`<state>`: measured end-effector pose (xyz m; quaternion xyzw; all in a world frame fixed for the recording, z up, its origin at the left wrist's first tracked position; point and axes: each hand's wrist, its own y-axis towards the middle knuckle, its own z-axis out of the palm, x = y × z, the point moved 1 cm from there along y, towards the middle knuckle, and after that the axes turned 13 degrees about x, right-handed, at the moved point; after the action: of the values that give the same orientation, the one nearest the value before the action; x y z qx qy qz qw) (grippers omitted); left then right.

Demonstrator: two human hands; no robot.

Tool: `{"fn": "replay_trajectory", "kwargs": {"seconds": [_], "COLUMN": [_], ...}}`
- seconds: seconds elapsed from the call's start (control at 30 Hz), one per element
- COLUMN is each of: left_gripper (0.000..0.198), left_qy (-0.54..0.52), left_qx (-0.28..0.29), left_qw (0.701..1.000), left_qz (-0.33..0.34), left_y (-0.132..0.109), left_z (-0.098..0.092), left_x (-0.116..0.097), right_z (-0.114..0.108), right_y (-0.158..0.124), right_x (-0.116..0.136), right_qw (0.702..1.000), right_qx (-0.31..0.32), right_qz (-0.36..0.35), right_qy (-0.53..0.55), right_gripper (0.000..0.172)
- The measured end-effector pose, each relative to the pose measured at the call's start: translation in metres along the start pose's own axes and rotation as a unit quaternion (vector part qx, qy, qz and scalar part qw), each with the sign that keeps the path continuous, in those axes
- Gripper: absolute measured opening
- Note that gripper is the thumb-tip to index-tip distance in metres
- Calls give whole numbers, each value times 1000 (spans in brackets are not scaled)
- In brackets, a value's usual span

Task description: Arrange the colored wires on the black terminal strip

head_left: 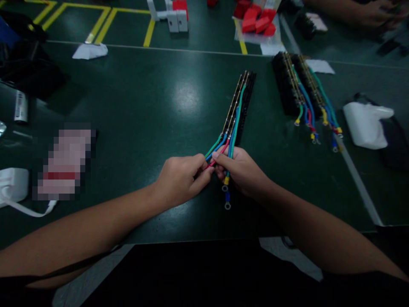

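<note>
A long black strip assembly with brass-coloured rails (238, 102) lies on the green table, its near end toward me. Green, blue and red wires (235, 123) run from it into my hands. My left hand (185, 177) is closed around the ends of the green, blue and red wires on the left side; those ends are hidden by the fingers. With thumb and fingers my right hand (238, 168) pinches the wires close beside it. Below the right fingers hang two ring terminals (226, 196), one with a yellow sleeve and one with a blue sleeve.
Two similar wired strip assemblies (298, 87) lie at the right, beside a white object (367, 123). On the left are a blurred-out phone (65, 164) with a cable and a white charger (12, 187). Red parts (258, 21) sit at the back; another person's hand (378, 15) shows top right.
</note>
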<state>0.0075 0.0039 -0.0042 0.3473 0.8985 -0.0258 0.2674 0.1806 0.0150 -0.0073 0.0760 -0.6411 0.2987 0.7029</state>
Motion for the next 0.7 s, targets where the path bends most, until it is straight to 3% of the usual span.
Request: {"fn": "replay_trajectory", "kwargs": {"seconds": [0.33, 0.7], "left_gripper": [24, 20], "left_qy": [13, -44], "left_qx": [13, 22], "left_qw": [1000, 999], "left_qz": [-4, 15], "left_y": [0, 4], "left_z": [1, 2], "left_x": [0, 3], "right_z": [-1, -1], "right_y": [0, 0], "right_x": [-3, -2], "right_qw": [1000, 1000], "right_qx": [0, 3], "right_qz": [-7, -9], "right_qy": [2, 1], "right_gripper": [23, 22]}}
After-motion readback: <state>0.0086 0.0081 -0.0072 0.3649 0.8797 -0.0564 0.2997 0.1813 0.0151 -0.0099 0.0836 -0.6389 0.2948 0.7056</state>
